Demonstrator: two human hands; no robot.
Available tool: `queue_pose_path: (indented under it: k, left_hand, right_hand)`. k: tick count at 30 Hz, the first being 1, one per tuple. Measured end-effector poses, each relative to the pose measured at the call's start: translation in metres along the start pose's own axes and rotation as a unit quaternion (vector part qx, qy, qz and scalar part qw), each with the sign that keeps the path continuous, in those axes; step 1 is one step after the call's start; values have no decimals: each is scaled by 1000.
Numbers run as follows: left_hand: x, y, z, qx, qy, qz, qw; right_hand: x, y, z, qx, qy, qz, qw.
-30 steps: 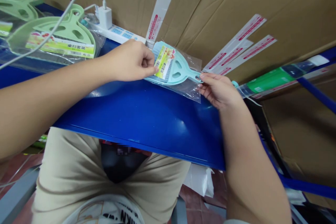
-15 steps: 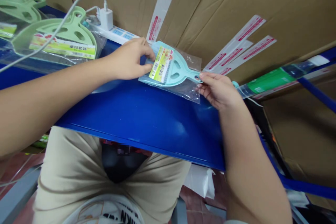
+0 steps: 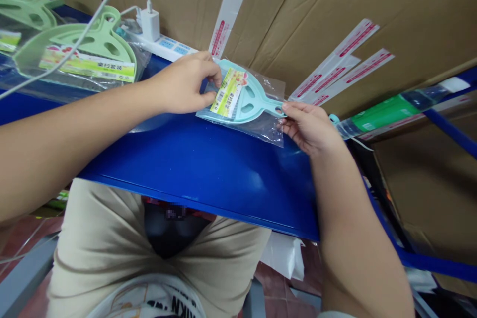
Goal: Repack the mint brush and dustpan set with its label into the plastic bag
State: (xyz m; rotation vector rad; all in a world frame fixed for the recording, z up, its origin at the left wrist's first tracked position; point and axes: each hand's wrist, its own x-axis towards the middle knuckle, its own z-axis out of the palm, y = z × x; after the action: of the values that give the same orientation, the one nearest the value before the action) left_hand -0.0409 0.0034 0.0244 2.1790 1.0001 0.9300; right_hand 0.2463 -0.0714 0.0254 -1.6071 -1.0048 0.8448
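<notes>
Place: we take this for a packing or stock room.
Walls: we see taped cardboard cartons (image 3: 335,5) stacked close behind the blue worktop (image 3: 208,164).
Goods: we count identical green dustpan sets (image 3: 78,52) in clear bags with printed labels, lying at the far left.
Power: we note a power strip (image 3: 167,45) with a charger (image 3: 149,25) plugged in.
</notes>
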Motion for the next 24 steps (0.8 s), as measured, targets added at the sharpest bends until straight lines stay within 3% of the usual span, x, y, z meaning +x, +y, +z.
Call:
queue_pose_path:
  k: [10,17,19,22,24]
  left_hand:
    - [4,-10,2,115,-49,80,989]
    - [1,-4,-1,93,-35,63,993]
    - [2,1,-5,70,9,32,997]
    - [7,4,-10,36,105,-87,990]
    - [11,4,-10,-61,108,-177,976]
  right_hand:
    - [6,5,-3,20,-22,-11,1000]
    - [9,9,-5,33,-20,-15,999]
    - [9,8,-4,41,-2,-8,999]
    - [8,3,-4,44,9,5,999]
    - [8,1,-5,45,11,9,999]
